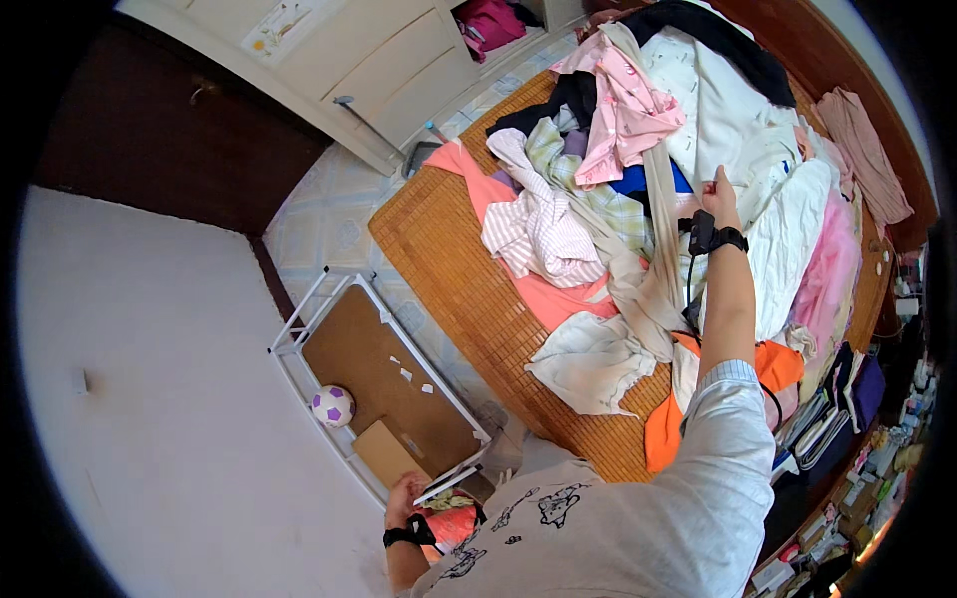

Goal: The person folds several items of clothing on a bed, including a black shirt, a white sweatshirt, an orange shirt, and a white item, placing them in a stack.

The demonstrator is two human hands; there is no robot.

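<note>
My right hand (720, 199) reaches out over the heap of clothes, its fingers closed at the edge of a white garment (703, 110). Beside it lie a pink patterned garment (630, 115), a bit of blue cloth (638, 184) and a long beige strip of cloth (660, 219). More to the left are a pink-and-white striped garment (548, 229) and a coral one (543, 299). Down by the corner of a white-framed table, my left hand (402, 495) hangs with loosely bent fingers and nothing visible in it. Black bands circle both wrists.
The clothes lie on a bed with a woven brown mat (439, 229). Left of it stands the low white-framed table (334, 339) with a purple-and-white ball (333, 406) and a cardboard piece (389, 453). Folded clothes (822, 429) line the right edge. A dustpan (419, 157) stands near the drawers.
</note>
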